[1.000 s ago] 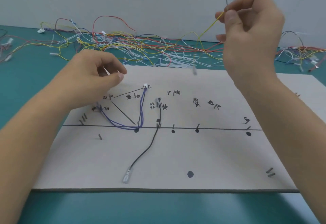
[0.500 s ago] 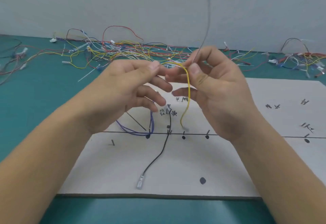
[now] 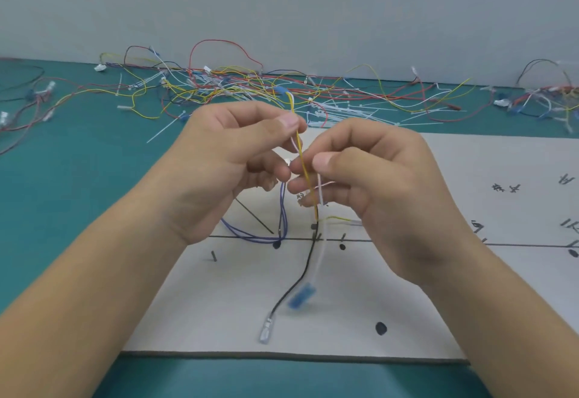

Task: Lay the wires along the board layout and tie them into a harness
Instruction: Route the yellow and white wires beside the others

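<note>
The green table [image 3: 62, 194] is carrying a white board [image 3: 407, 319], loose wires [image 3: 238, 87] sprawling behind it. Above the board, the left hand [image 3: 225, 172] and right hand [image 3: 372, 184] are each pinching a yellow wire [image 3: 302, 159] and a white wire [image 3: 320, 259], whose blue plug [image 3: 300, 295] is dangling low.

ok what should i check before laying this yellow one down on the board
1. Left hand pinches the yellow wire: ok.
2. Right hand pinches it lower down: ok.
3. White wire and its blue terminal hang clear of the black wire: cannot tell, blurred.
4. Black wire lies flat on the board: ok.
5. Purple wires lie on the board: ok.
6. Yellow wire's upper end is free of the wire pile: cannot tell.
</note>
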Demonstrator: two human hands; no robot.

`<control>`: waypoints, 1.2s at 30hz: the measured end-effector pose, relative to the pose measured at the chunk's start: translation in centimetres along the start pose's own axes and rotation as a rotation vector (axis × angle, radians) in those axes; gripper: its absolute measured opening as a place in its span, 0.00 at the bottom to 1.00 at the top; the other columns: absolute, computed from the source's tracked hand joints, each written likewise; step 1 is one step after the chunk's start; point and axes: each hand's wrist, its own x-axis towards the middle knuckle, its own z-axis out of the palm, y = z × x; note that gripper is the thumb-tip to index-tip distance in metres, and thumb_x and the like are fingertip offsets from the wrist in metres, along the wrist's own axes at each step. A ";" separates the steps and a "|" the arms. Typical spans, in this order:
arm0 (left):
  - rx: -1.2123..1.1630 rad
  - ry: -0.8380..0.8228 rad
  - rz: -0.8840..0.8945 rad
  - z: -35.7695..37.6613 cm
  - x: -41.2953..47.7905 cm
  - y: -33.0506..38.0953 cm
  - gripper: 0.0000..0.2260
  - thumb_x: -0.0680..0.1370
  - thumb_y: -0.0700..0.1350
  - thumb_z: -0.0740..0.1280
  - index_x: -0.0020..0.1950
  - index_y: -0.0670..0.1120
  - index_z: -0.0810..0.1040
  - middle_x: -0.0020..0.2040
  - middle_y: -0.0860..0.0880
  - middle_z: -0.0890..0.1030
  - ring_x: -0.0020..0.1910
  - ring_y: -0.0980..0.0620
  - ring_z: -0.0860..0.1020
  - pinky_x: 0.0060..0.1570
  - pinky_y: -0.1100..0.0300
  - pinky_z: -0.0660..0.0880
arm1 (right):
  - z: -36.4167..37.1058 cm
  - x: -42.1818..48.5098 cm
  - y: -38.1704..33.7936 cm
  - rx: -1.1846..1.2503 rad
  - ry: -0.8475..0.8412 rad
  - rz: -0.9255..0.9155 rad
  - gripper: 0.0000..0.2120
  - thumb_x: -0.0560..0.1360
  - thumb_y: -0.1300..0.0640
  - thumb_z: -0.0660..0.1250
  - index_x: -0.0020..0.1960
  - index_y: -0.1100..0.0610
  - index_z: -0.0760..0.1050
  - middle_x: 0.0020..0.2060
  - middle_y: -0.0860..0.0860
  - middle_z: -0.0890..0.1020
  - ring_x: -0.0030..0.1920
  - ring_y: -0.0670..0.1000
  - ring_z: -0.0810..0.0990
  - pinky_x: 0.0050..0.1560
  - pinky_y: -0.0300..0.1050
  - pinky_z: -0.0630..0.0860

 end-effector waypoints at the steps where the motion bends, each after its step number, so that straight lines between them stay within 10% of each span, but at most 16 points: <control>1: -0.005 -0.002 0.010 0.1 0.0 0.0 0.07 0.75 0.47 0.71 0.46 0.44 0.84 0.37 0.48 0.81 0.27 0.51 0.76 0.29 0.62 0.72 | 0.1 -0.1 -0.1 0.054 0.005 0.036 0.01 0.70 0.66 0.69 0.41 0.62 0.79 0.37 0.59 0.85 0.37 0.56 0.86 0.40 0.49 0.82; 31: 0.012 0.018 -0.041 0.9 -0.5 0.4 0.01 0.78 0.36 0.70 0.46 0.40 0.81 0.37 0.42 0.86 0.27 0.48 0.82 0.28 0.59 0.79 | -1.5 -1.0 -2.2 0.008 -0.099 0.309 0.07 0.77 0.69 0.69 0.54 0.62 0.76 0.39 0.61 0.87 0.37 0.60 0.88 0.39 0.51 0.85; 36: -0.001 0.058 -0.075 1.0 -0.6 0.7 0.09 0.80 0.36 0.66 0.41 0.43 0.80 0.32 0.43 0.83 0.24 0.48 0.80 0.25 0.61 0.76 | -1.8 -0.9 -2.1 -0.151 0.103 0.153 0.07 0.74 0.70 0.69 0.49 0.61 0.78 0.34 0.57 0.87 0.36 0.57 0.87 0.40 0.52 0.84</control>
